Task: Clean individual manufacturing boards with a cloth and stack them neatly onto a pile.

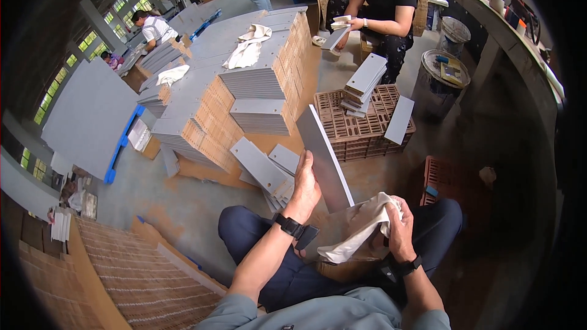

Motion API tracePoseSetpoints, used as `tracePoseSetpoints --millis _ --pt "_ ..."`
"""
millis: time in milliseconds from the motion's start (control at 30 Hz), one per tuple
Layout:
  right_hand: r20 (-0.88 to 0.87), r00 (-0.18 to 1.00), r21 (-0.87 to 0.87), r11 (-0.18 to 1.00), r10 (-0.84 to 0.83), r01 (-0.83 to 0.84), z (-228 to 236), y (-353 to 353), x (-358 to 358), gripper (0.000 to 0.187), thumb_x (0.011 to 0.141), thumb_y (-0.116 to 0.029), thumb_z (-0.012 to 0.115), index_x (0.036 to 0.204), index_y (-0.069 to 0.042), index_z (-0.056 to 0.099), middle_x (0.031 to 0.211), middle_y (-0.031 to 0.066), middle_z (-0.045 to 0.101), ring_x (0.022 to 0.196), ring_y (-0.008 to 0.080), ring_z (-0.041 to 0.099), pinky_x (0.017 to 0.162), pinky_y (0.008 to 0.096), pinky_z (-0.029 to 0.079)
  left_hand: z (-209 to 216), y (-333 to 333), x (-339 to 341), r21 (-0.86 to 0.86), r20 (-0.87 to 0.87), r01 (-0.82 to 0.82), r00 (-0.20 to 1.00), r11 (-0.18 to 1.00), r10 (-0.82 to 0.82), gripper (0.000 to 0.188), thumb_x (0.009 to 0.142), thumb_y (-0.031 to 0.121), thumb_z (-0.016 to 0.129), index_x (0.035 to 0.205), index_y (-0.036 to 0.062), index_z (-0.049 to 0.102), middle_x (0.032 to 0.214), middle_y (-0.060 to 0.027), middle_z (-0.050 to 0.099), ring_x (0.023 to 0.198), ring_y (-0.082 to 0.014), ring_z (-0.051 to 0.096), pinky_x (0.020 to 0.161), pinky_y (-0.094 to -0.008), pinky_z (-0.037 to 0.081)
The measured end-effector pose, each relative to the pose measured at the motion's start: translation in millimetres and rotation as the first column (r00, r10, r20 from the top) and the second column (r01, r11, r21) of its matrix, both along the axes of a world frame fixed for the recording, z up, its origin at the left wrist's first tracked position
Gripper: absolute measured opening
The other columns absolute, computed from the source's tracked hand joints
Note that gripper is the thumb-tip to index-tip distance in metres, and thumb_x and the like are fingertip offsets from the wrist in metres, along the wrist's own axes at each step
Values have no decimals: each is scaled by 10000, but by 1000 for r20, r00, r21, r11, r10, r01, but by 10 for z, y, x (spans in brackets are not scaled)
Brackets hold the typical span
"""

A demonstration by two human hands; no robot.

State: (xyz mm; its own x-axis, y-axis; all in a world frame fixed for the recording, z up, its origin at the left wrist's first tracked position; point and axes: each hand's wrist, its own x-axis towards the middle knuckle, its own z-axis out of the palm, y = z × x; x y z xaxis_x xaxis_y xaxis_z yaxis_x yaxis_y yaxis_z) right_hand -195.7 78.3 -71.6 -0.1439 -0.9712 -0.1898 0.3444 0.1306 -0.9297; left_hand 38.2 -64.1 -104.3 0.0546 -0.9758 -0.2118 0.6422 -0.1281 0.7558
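Observation:
My left hand (304, 186) is closed on a long grey board (325, 162), which stands tilted on its edge in front of my knees. A pale cloth (359, 229) is bunched in my right hand (400, 230), beside the board's near end; part of the cloth hangs down over my lap. Left of the board, several loose grey boards (260, 164) with small holes lie in a low, uneven pile. Beyond it stands a brown plastic crate (342, 140) turned into a stand, with a small stack of grey boards (365, 79) and a single board (400, 120) on top.
Large stacks of grey boards (202, 95) fill the left middle, with a white cloth (247, 46) on top. A co-worker (391, 9) sits beyond the crate, holding boards. Buckets (443, 73) stand at the right, near a workbench (495, 15). A red crate (433, 174) is by my right knee.

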Motion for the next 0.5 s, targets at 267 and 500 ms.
tracePoseSetpoints --millis 267,500 --pt "-684 708 -605 681 -178 -413 349 -296 540 456 811 -101 786 1221 -44 594 1116 149 572 1044 330 571 936 399 462 618 623 -596 89 -232 400 899 912 -371 807 974 756 351 1226 32 603 1044 -82 648 910 -190 653 789 -330 571" --pt "-695 600 -635 730 -397 -253 251 -1083 384 368 848 -151 770 1169 -48 624 1103 135 604 1014 304 589 893 402 485 377 750 -396 122 -152 551 832 825 -533 718 1014 623 460 1448 51 451 1269 -105 628 1110 -205 642 937 -329 553"
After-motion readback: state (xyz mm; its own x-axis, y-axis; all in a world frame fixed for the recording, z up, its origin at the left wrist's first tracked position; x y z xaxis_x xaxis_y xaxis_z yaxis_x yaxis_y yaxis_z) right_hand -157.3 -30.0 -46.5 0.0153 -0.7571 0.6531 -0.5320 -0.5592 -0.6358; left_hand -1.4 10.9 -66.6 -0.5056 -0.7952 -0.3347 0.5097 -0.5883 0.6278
